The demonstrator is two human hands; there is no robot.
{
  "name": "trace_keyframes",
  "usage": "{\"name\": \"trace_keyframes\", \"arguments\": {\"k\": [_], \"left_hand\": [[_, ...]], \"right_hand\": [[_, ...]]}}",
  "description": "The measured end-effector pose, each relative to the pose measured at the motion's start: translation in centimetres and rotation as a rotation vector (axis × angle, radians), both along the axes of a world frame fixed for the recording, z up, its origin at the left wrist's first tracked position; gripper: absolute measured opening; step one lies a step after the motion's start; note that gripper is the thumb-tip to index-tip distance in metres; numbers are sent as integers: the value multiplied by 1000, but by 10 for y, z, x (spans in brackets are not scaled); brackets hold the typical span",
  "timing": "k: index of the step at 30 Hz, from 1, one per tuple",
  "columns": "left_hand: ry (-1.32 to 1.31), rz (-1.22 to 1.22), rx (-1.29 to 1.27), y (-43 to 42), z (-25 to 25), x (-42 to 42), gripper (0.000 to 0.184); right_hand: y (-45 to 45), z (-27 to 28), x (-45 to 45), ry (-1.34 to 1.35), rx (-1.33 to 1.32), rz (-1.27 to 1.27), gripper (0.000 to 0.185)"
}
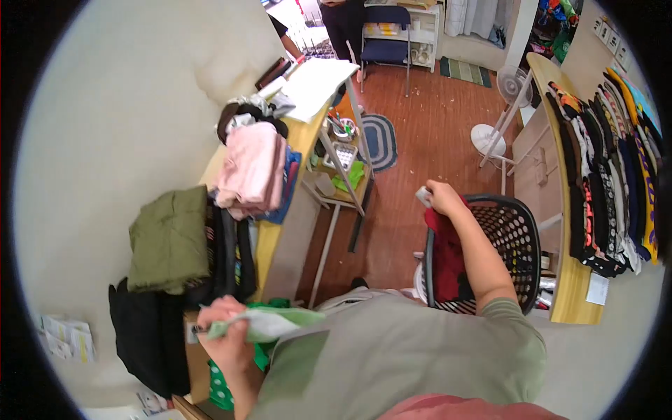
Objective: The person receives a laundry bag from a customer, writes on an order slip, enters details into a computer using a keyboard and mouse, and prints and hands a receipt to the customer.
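Observation:
At the lower left, my left hand is closed on a light green and white cloth, with a small dark item at its fingers. My right hand is closed over the far left corner of a black laundry basket, and a small whitish item sticks out at its fingertips. Dark red cloth hangs just below that hand and lies along the basket's left side. Nearest my left hand are green fabric and black cloth.
A wooden shelf on the left bears folded pink clothes and an olive garment. Rows of folded shirts line the right shelf. A fan, a blue chair and a standing person are farther off.

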State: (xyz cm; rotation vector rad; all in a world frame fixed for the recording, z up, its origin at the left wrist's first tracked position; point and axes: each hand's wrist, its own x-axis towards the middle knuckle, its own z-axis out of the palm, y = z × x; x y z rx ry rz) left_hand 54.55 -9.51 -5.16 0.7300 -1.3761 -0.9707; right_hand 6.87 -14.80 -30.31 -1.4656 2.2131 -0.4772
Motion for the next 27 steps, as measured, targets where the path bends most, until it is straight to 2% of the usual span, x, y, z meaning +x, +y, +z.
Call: {"name": "trace_keyframes", "arguments": {"k": [4, 8, 11, 12, 14, 15, 17, 21, 22, 23, 24, 26, 27], "left_hand": [[-48, 48, -118, -16, 7, 23, 27], [-14, 220, -222, -33, 9, 34, 28], [-179, 347, -288, -48, 16, 45, 28], [-285, 404, -304, -54, 21, 46, 26], [-393, 631, -307, -71, 37, 18, 28], [-429, 715, -331, -83, 40, 12, 28], [-480, 843, -391, -111, 43, -17, 29], [-480, 900, -369, -178, 61, -76, 23], [-480, 906, -344, -195, 62, -85, 21], [-459, 789, -317, -208, 63, -86, 17], [-441, 939, -333, -232, 65, -111, 25], [-437, 916, -293, -263, 66, -133, 23], [-452, 874, -267, -274, 65, -143, 22]], "right_hand": [[-27, 19, 3, 52, 234, 90, 33], [-79, 25, -3, 102, 214, 20, 34], [-160, 12, -45, 135, -9, 42, 28], [-191, 29, -55, 152, -69, -11, 24], [-271, 37, -97, 183, -280, -35, 20], [-313, 41, -123, 146, -444, 28, 20], [-386, 79, -156, 60, -605, 65, 19], [-517, 127, -214, -164, -685, 70, 22], [-547, 131, -229, -204, -707, 78, 22], [-578, 129, -238, -336, -714, 36, 21], [-596, 133, -238, -458, -715, 11, 20], [-624, 133, -235, -699, -692, -44, 19], [-636, 131, -235, -717, -597, -26, 11]]}}
